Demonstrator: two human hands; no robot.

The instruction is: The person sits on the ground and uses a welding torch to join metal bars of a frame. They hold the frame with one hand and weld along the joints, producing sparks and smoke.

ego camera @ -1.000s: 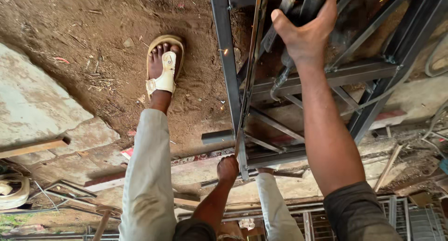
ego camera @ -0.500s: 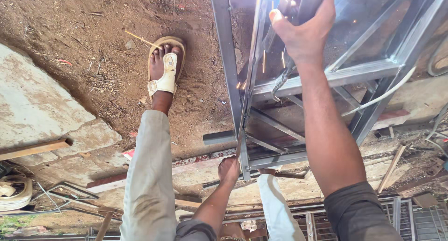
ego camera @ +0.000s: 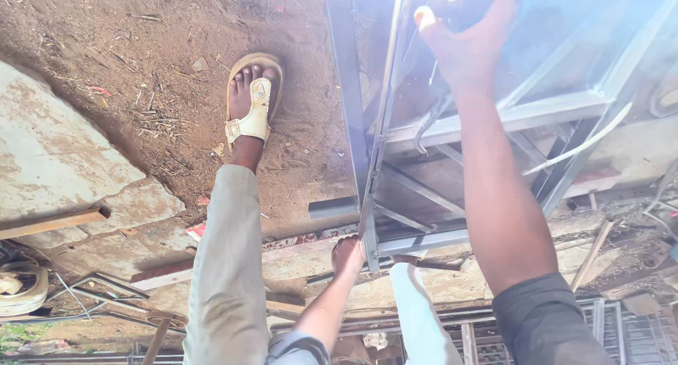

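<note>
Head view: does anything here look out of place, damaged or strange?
A bluish-white haze washes over the metal frame near the right hand, hiding detail. The left hand grips the frame's lower end. Nothing looks damaged.

You're standing in an open-air metal workshop: bare dirt ground (ego camera: 141, 47) littered with twigs, a cracked concrete slab (ego camera: 56, 167), a welded steel frame (ego camera: 424, 125) of square tubing in front of you, loose metal bars (ego camera: 332, 207) and offcuts lying about, and metal grilles (ego camera: 621, 330) stacked at the lower edge.
</note>
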